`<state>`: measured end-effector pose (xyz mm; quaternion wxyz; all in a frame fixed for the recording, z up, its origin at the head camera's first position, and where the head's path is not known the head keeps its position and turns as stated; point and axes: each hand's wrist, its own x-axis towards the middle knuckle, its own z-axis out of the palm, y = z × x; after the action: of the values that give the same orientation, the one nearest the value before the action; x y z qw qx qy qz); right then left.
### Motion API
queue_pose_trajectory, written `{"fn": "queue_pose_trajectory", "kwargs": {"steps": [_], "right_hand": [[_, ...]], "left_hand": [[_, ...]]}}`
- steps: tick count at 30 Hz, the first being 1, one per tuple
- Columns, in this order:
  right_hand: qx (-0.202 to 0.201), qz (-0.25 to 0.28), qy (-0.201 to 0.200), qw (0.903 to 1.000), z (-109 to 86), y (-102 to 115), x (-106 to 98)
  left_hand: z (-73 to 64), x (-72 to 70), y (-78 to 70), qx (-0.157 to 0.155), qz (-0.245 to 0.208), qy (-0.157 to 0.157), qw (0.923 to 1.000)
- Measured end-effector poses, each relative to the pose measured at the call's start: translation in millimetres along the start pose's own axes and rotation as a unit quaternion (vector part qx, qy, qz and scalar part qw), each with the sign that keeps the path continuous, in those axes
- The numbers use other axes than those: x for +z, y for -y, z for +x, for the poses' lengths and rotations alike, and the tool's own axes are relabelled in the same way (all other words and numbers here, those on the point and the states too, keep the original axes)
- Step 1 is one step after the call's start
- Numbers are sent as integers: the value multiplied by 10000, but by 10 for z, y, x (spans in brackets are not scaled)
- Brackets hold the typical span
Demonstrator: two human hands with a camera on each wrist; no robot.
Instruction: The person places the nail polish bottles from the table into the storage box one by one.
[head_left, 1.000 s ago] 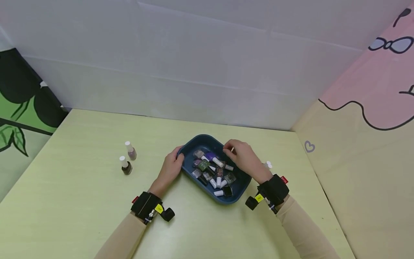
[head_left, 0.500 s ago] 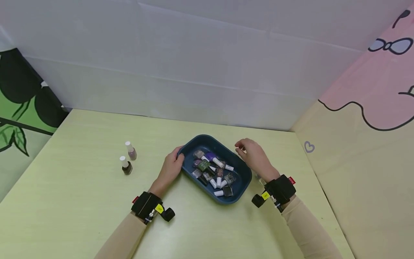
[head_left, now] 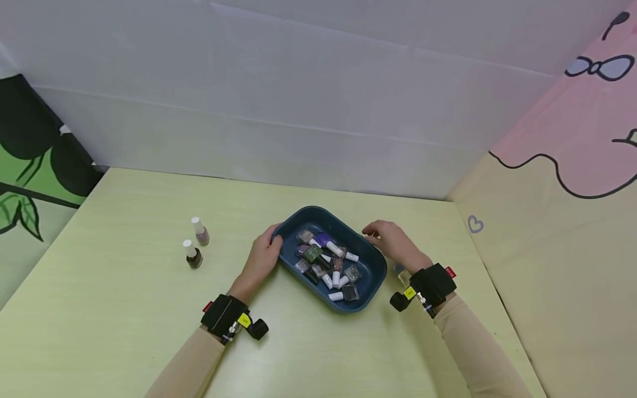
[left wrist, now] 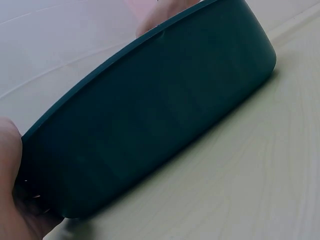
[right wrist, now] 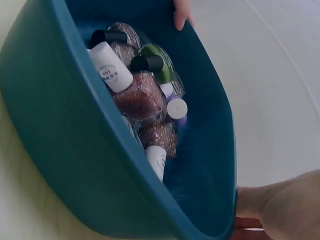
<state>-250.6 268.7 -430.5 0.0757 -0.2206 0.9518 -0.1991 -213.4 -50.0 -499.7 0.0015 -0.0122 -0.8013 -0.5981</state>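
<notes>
In the right wrist view, a white cap (right wrist: pixel 111 67) carries a small round black print, and another white cap (right wrist: pixel 156 161) lower in that frame bears dark lettering; both are too blurred to read. The yellow tags (head_left: pixel 244 320) on the black wristbands (head_left: pixel 225 313) are illegible too.

The blue plastic basin (head_left: pixel 373 273) sits just right of centre in the head frame, opening upward, its long axis slanting from upper left to lower right. Nail polish bottles lie jumbled inside: the purple bottle (head_left: pixel 324 239) and green bottle (head_left: pixel 313 254) have caps toward the lower right, while the dark square bottle (head_left: pixel 350 293) points its white cap left.

The left hand (head_left: pixel 261 254) grips the basin's left end, thumb over the rim. The right hand (head_left: pixel 393 241) is bent beside the right rim; whether it holds anything cannot be told.

At left of the frame, a black bottle (head_left: pixel 194 258) and a lilac bottle (head_left: pixel 202 237) stand upright, caps up. A yellowish bottle (head_left: pixel 403 276) is partly hidden by the right wrist.

The tabletop (head_left: pixel 124 265) is pale yellow-green with wood grain. Behind it hangs a creased whitish sheet (head_left: pixel 298 94); painted cartoon shapes fill the upper right and the left edge.
</notes>
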Motion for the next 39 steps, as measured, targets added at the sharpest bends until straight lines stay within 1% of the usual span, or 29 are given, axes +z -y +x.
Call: {"fn": "queue_pose_trajectory", "kwargs": {"steps": [8, 12, 17, 20, 26, 32, 34, 37, 39], "right_hand": [[-128, 115, 587, 9981, 79, -62, -46], [-306, 306, 947, 9946, 121, -103, -73], [-312, 568, 1286, 9896, 168, -121, -88], [-251, 538, 1347, 9891, 199, -119, -75], [-236, 186, 1384, 9899, 277, -134, -39], [241, 214, 1549, 9874, 288, -155, -15], [322, 252, 1572, 9867, 285, -170, -4], [124, 216, 1573, 9872, 283, -185, 2], [-139, 83, 1568, 9875, 286, -190, 2]], "left_hand": [[0, -3, 5, 48, 55, -48, 10000], [-1, -6, 10, 84, 52, -37, 9999], [-3, -13, 16, 79, 55, -42, 9999], [2, -12, 19, 63, 22, -21, 10000], [11, -2, 18, 51, -12, -11, 10000], [1, 3, 1, 15, 19, -10, 10000], [-1, 3, -1, 5, 33, -1, 10000], [1, 0, 0, 5, 67, -18, 10000], [2, -3, 2, 5, 87, -29, 10000]]}}
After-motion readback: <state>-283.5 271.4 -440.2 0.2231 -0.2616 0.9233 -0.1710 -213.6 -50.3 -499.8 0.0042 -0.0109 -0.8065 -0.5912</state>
